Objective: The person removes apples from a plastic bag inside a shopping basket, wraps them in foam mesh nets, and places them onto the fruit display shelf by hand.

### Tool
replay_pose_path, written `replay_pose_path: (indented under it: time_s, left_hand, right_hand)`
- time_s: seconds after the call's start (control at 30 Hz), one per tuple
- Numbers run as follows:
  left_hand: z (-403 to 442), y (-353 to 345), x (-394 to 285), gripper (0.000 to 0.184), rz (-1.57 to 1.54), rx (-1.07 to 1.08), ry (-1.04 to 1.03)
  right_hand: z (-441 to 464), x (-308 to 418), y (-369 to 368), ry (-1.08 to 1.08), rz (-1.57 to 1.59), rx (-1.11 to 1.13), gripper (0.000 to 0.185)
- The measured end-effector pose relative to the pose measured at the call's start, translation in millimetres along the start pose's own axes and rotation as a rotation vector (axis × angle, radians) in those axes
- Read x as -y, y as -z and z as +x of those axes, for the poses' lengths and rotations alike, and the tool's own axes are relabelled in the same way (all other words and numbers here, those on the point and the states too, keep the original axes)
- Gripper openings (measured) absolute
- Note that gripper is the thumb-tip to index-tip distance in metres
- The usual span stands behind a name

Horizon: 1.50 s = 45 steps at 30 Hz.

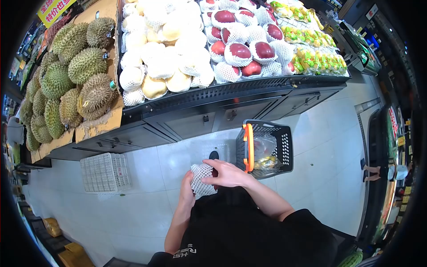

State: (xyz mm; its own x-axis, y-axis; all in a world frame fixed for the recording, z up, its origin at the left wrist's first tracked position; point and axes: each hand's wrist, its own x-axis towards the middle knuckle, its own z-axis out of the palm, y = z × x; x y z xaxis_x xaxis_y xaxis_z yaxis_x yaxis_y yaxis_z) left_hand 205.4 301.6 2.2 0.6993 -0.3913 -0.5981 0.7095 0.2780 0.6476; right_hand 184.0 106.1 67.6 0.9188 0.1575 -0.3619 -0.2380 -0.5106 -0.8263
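Between my two hands, in front of my body, is a dark red apple in a white foam net [203, 180]. My left hand [187, 190] wraps its left side. My right hand [226, 174] lies over its right side, with the fingers on the net and the red skin showing beneath them. Just right of my hands, on the floor, stands a black basket [287, 149] with an orange handle [250, 147]. Inside it are bagged fruits, some of them yellow.
A black display stand [191, 124] runs across the front, with durians [58, 80] at left, pale netted fruit [164, 53], red netted apples [238, 51] and packed yellow fruit [316, 60]. A white crate [104, 172] sits on the floor at left. A person [373, 169] is at far right.
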Motion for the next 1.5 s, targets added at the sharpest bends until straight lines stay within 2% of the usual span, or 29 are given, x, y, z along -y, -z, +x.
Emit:
replay_pose_path:
  time_s: [0.03,0.07,0.2,0.4,0.53,0.6,0.63,0.7,0.73,0.77,0.83,0.87,0.9,0.97,1.03,1.1,1.17,1.27,1.3,1.4,1.43,1.5]
  left_hand:
    - [5,0,-4,0.041,0.018,0.006,-0.029]
    - [11,0,-8,0.044,0.021,0.026,-0.053]
    - [40,-8,-34,0.048,0.107,-0.049,-0.095]
    - [71,-46,-86,0.046,0.321,0.043,-0.303]
    - [95,-61,-109,0.045,0.388,0.095,-0.356]
    - [104,-65,-119,0.049,0.363,0.212,-0.381]
    - [108,-70,-124,0.049,0.352,0.219,-0.381]
    - [113,-82,-139,0.065,0.152,0.318,-0.257]
    - [117,-88,-142,0.083,0.187,0.326,-0.169]
    - [117,-90,-144,0.083,0.179,0.336,-0.172]
    - [115,-92,-148,0.088,0.012,0.362,0.025]
    - [115,-94,-151,0.096,-0.003,0.375,0.02]
    - [120,-94,-154,0.096,-0.016,0.38,0.025]
    - [133,-91,-163,0.101,0.076,0.619,-0.095]
    - [142,-96,-178,0.101,0.002,0.646,-0.063]
    - [148,-105,-193,0.096,0.119,0.591,-0.014]
    - [160,-104,-201,0.095,0.107,0.603,-0.028]
    - [165,-117,-223,0.093,0.076,0.617,-0.133]
    - [167,-118,-229,0.093,0.081,0.622,-0.127]
    - [172,-126,-246,0.098,0.154,0.66,-0.331]
    - [174,-129,-253,0.098,0.156,0.661,-0.324]
    - [181,-140,-270,0.099,0.23,0.603,-0.456]
  right_hand:
    - [1,8,7,-0.019,-0.044,0.052,0.086]
    - [8,15,16,-0.076,-0.033,0.144,0.101]
    - [30,17,41,0.083,-0.042,0.089,0.111]
    - [72,19,87,0.209,-0.053,-0.015,0.102]
    - [83,25,116,0.272,-0.036,-0.138,0.096]
    - [79,35,131,0.262,0.002,-0.188,0.098]
    - [79,37,137,0.255,-0.01,-0.188,0.098]
    - [79,40,147,0.336,0.043,-0.218,0.098]
    - [80,41,152,0.319,0.071,-0.192,0.099]
    - [82,44,156,0.316,0.059,-0.195,0.099]
    - [86,48,163,0.346,0.057,-0.225,0.099]
    - [90,47,164,0.343,0.018,-0.231,0.098]
    - [93,46,167,0.332,0.009,-0.227,0.098]
    - [100,50,171,0.404,-0.114,-0.273,0.097]
    - [103,64,179,0.4,-0.18,-0.285,0.098]
    - [106,79,189,0.372,-0.28,-0.281,0.103]
    - [111,96,201,0.348,-0.332,-0.28,0.107]
    - [123,119,209,0.396,-0.59,-0.367,0.11]
    - [129,125,211,0.391,-0.587,-0.374,0.11]
    - [144,140,222,0.458,-0.679,-0.277,0.104]
    - [147,142,226,0.453,-0.674,-0.278,0.104]
    - [155,145,236,0.437,-0.659,-0.354,0.1]
